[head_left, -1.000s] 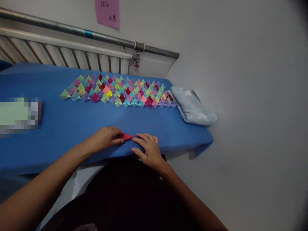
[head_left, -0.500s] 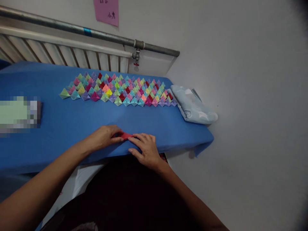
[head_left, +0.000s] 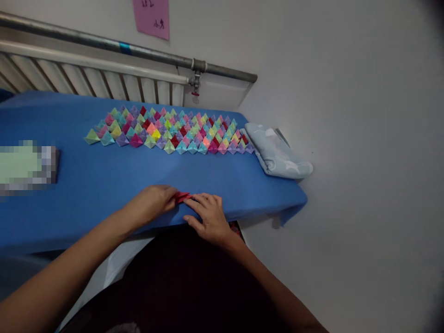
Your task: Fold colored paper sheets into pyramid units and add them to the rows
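Note:
A small piece of folded red paper (head_left: 181,196) lies near the front edge of the blue-covered table. My left hand (head_left: 156,202) is closed on its left end, with the thumb and fingers pinched together. Over the right end rests my right hand (head_left: 209,216), its fingers stretched out and the thumb held apart; the fingertips touch the paper and hide its tip. Behind both hands, rows of colourful folded paper boats (head_left: 169,146) stand close together in several colours.
A folded pale-blue patterned cloth (head_left: 279,155) sits at the table's right end, by the wall. At left is a blurred-out object (head_left: 26,166). A radiator (head_left: 100,83) and a metal pipe (head_left: 152,52) run along the back wall, under a pink note (head_left: 151,18).
My left thumb has drawn in under the fingers, and the hand has turned slightly. The red paper now shows a folded layer standing apart. My right hand has hardly moved.

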A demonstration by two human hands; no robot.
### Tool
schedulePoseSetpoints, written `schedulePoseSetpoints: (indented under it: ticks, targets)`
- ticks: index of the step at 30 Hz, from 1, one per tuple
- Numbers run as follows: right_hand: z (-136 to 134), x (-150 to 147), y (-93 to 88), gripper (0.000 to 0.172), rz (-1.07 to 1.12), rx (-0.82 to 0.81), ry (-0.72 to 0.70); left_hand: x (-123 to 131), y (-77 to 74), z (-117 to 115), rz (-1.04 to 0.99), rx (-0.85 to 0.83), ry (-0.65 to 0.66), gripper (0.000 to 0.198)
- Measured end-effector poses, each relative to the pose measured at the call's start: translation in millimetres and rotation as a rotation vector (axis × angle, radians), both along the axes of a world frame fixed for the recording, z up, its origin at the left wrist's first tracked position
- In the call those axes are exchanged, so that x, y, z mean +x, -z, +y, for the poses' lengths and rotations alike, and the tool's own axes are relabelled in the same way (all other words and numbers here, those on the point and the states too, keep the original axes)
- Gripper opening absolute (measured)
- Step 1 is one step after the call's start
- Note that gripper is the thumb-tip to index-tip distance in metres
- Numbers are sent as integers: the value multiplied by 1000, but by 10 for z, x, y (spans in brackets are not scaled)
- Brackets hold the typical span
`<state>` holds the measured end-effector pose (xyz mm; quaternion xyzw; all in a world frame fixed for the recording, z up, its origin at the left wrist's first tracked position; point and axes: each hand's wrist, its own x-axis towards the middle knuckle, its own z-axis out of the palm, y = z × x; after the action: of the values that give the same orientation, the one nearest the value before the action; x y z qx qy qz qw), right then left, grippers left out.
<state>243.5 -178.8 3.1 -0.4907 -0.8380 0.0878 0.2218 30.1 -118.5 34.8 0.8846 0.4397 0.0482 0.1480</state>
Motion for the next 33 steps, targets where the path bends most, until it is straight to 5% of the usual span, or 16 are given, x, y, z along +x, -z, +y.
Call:
schedulePoseSetpoints:
  ticks: [10,17,28,33]
  targets:
    - [-17,-82,6,30,236,-31,-19,150,-13,-123,91,140,-192,21]
    - [127,-263,-124,22,573,-131,155,235,-119,-177,-273,132,-414,16]
    - [388,-345,-257,21,410,121,217,380,-71,-176,-727,270,-463,21]
    - [411,-308,-249,23,407,214,173,441,3,-183,-766,413,-444,23]
